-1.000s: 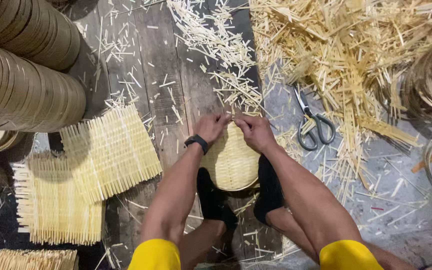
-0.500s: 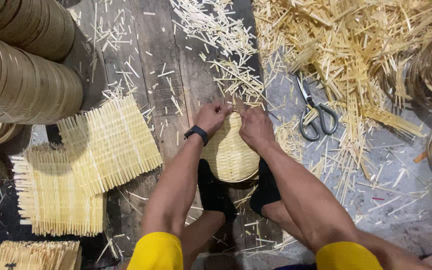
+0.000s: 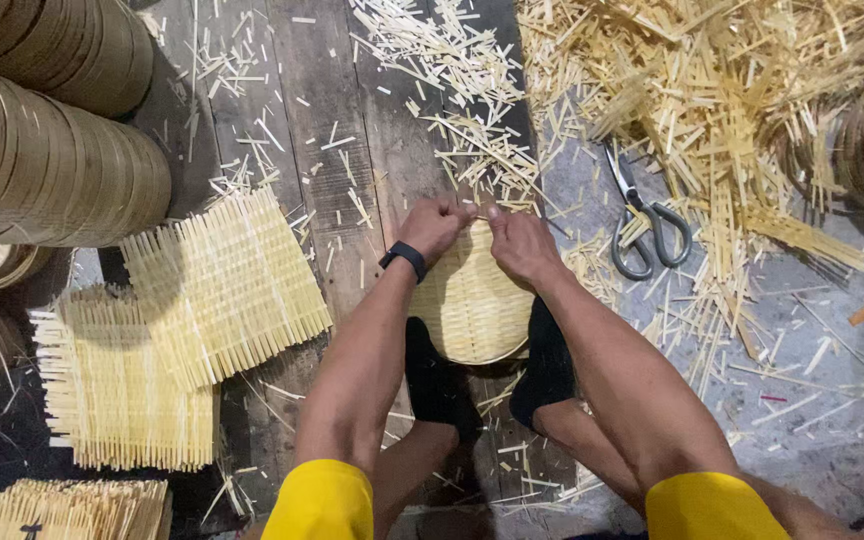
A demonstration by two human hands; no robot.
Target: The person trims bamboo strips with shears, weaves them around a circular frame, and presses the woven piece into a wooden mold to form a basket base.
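Both forearms reach forward from the knees and meet at twelve o'clock on a round woven bamboo tray, which lies on the plank floor between two dark-socked feet. The left hand, a black wristband behind it, is curled tight, pinching a thin strip at the tray's far rim. The right hand is likewise closed on that rim. Scissors lie at two o'clock.

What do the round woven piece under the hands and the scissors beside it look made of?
Round woven disc: thin pale-yellow slats, probably bamboo, matte and unvarnished; the interlaced strips and matching offcuts nearby suggest it. Scissors: grey metal blades with a dull sheen, dark handle loops, likely plastic-coated.
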